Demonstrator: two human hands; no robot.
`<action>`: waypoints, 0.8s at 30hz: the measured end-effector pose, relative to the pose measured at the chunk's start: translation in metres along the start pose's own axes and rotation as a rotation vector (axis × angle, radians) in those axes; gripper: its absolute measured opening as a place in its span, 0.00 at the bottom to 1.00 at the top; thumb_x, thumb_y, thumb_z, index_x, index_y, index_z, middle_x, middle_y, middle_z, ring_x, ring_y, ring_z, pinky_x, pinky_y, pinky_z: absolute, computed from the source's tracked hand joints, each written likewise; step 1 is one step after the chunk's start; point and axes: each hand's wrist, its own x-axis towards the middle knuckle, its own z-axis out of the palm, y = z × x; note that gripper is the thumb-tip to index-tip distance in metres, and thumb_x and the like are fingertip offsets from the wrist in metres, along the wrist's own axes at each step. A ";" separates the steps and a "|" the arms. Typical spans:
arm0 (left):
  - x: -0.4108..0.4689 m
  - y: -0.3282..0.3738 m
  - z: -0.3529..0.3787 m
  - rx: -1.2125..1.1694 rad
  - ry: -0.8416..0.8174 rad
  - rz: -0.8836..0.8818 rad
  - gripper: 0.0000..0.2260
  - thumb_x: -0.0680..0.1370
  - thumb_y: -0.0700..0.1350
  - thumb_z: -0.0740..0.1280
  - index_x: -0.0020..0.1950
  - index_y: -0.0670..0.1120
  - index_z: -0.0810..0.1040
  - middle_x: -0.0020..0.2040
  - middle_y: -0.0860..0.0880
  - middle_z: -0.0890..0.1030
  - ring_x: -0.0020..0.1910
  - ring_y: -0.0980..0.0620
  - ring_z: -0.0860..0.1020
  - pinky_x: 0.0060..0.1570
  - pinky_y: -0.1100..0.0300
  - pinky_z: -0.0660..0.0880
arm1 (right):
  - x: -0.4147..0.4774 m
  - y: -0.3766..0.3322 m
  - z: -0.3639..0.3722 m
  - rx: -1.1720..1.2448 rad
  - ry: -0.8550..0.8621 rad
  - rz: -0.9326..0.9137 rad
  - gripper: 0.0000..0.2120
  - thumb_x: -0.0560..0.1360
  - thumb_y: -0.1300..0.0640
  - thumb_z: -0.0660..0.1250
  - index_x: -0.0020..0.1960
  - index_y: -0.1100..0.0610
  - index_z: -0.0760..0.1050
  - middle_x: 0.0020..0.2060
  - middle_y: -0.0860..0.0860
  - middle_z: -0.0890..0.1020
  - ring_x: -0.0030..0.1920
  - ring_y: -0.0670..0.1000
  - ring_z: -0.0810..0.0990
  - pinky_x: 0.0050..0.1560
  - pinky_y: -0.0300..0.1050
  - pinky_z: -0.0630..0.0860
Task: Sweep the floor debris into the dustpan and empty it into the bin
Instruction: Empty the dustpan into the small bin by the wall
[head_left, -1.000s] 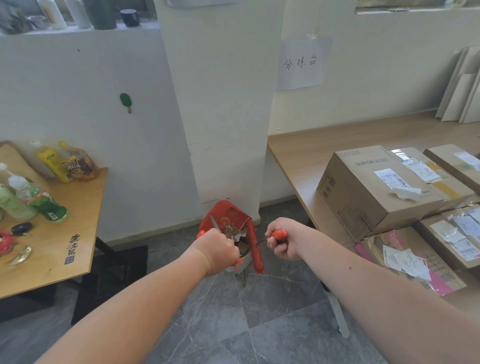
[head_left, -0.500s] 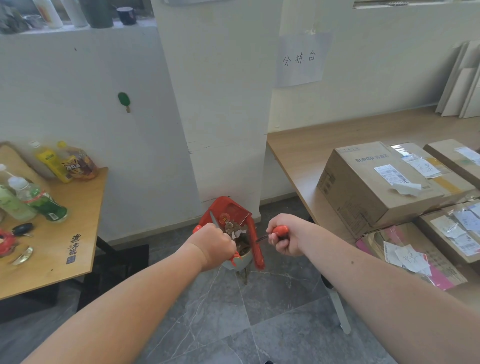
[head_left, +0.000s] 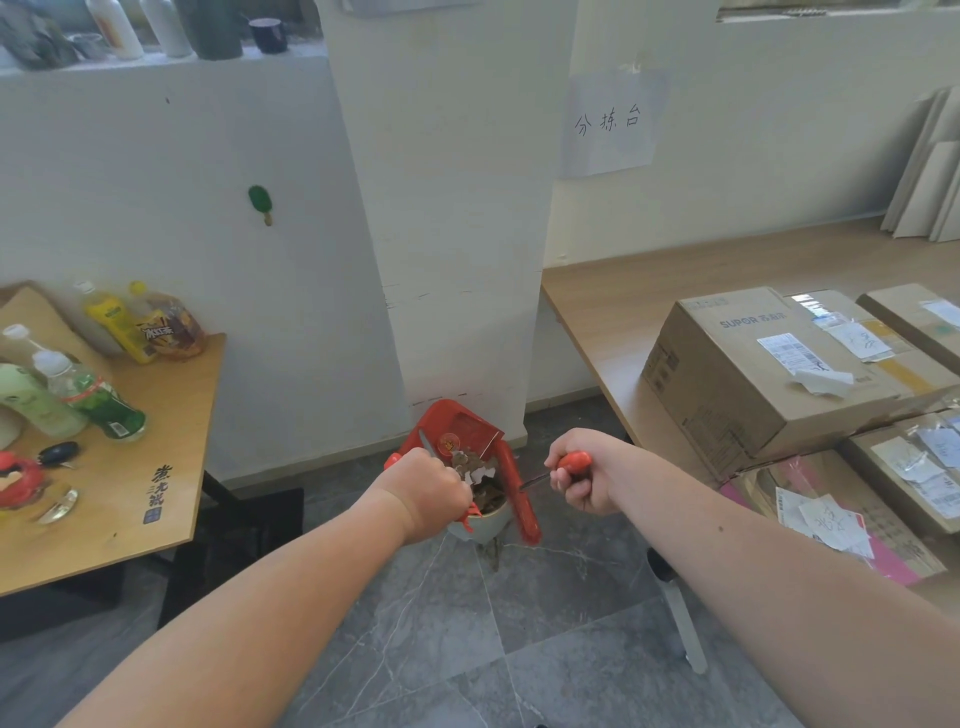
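Note:
A red dustpan (head_left: 462, 428) is tilted up in front of the white pillar, over a small pale bin (head_left: 480, 522) standing on the grey floor. Brown and white debris (head_left: 475, 473) lies between pan and bin mouth. My left hand (head_left: 428, 491) is shut on the dustpan's handle, partly covering it. My right hand (head_left: 579, 475) is shut on the red grip of the broom handle (head_left: 571, 461). The red broom head (head_left: 522, 501) hangs at the bin's right side.
A wooden table (head_left: 130, 488) with several bottles stands at the left. At the right, a long bench (head_left: 670, 280) carries cardboard boxes (head_left: 753, 384). A metal table leg (head_left: 680, 618) stands near my right forearm. The pillar (head_left: 441, 208) is directly behind the bin.
Both hands stay on the dustpan and broom over the bin. The dustpan has tipped slightly and the view has shifted a little; nothing was let go.

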 end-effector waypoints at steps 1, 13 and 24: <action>0.000 0.001 0.001 0.000 -0.001 -0.001 0.06 0.82 0.39 0.63 0.50 0.45 0.80 0.45 0.47 0.84 0.41 0.44 0.83 0.35 0.54 0.70 | -0.002 -0.001 -0.001 -0.005 0.009 0.000 0.06 0.74 0.65 0.60 0.39 0.58 0.67 0.28 0.53 0.74 0.23 0.44 0.73 0.20 0.32 0.61; 0.006 0.006 -0.010 -0.023 -0.012 0.017 0.06 0.82 0.39 0.62 0.52 0.45 0.78 0.47 0.45 0.84 0.45 0.42 0.83 0.37 0.54 0.69 | 0.000 0.006 0.000 -0.036 0.053 -0.017 0.04 0.73 0.66 0.60 0.43 0.58 0.68 0.27 0.52 0.73 0.21 0.44 0.73 0.20 0.32 0.61; 0.012 0.009 -0.009 0.001 -0.009 0.035 0.06 0.83 0.42 0.62 0.51 0.45 0.79 0.46 0.46 0.84 0.44 0.42 0.83 0.37 0.54 0.68 | -0.002 0.007 -0.008 0.034 0.011 -0.009 0.06 0.75 0.65 0.59 0.40 0.58 0.67 0.28 0.52 0.73 0.21 0.44 0.73 0.22 0.31 0.59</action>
